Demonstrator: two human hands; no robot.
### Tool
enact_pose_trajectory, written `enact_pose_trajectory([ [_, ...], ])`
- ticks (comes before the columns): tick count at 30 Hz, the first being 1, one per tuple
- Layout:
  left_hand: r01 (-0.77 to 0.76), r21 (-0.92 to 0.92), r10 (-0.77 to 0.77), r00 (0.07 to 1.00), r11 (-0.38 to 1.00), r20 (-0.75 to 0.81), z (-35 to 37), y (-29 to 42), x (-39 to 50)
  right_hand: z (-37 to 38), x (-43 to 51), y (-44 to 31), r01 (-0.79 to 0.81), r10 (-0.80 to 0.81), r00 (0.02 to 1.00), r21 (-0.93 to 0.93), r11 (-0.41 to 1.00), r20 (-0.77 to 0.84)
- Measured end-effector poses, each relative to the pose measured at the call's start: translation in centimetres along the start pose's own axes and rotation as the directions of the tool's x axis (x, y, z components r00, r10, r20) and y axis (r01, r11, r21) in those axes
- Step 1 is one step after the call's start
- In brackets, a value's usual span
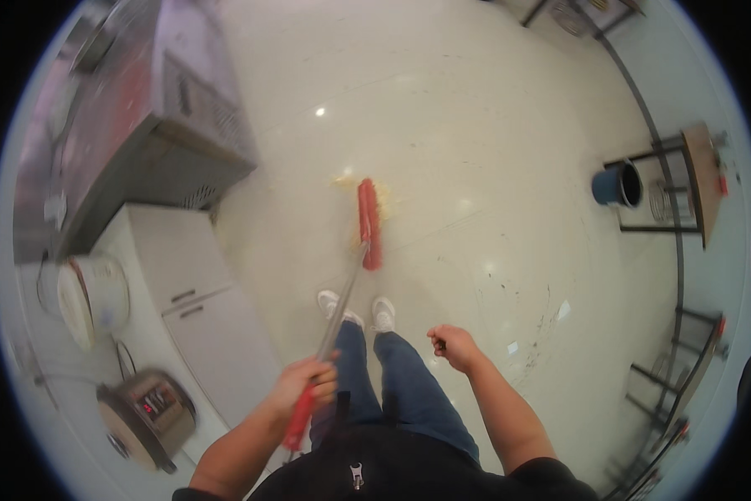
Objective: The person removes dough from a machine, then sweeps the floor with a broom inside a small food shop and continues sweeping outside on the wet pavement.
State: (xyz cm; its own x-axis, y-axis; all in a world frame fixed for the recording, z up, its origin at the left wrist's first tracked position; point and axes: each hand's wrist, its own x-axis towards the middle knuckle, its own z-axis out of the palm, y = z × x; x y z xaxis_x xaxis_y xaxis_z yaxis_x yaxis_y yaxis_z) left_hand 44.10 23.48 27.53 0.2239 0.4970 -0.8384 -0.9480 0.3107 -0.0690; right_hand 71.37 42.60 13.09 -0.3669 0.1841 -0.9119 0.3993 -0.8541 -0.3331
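Note:
My left hand [306,383] grips the long-handled broom by its metal pole [344,307], just above the red grip [298,419]. The red bristle head [368,222] rests on the pale floor ahead of my shoes. Yellowish crumbs [383,200] lie along both sides of the head, with more by its far end. My right hand [455,346] is off to the right, above the floor and apart from the broom, its fingers curled in. A small dark spot shows within the curl; whether it is an object or shadow is unclear.
To the left stand a white cabinet [181,250], an electric cooker [153,413], a white bucket [103,294] and a metal appliance [156,150]. Along the right wall are a dark blue bin [616,185] and stools [694,181]. Paper scraps [512,347] lie on the floor [507,113].

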Motion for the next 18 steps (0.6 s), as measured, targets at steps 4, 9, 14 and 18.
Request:
enact_pose_trajectory([
  [4, 0.071, 0.354, -0.038, 0.994, 0.932, -0.101, 2.8, -1.3, -2.3, -1.1, -5.0, 2.1, 0.023, -0.015, 0.991, -0.06, 0.998, 0.13],
  [9, 0.165, 0.844, 0.028, 0.978, 0.51, -0.207, 6.2, -6.9, 5.9, 4.5, -5.0, 3.8, -0.093, 0.007, 0.926, 0.212, 0.973, 0.377],
  [14, 0.172, 0.924, 0.063, 0.985, -0.342, -0.16, 7.7, -10.6, 11.3, 5.3, -0.4, 5.6, 0.053, -0.05, 0.993, 0.025, 0.998, -0.109],
  [18, 0.127, 0.896, 0.007, 0.991, -0.425, -0.137, 7.2, -12.8, 12.8, 3.4, 0.3, 8.2, 0.114, -0.188, 0.92, -0.225, 0.968, -0.344],
])
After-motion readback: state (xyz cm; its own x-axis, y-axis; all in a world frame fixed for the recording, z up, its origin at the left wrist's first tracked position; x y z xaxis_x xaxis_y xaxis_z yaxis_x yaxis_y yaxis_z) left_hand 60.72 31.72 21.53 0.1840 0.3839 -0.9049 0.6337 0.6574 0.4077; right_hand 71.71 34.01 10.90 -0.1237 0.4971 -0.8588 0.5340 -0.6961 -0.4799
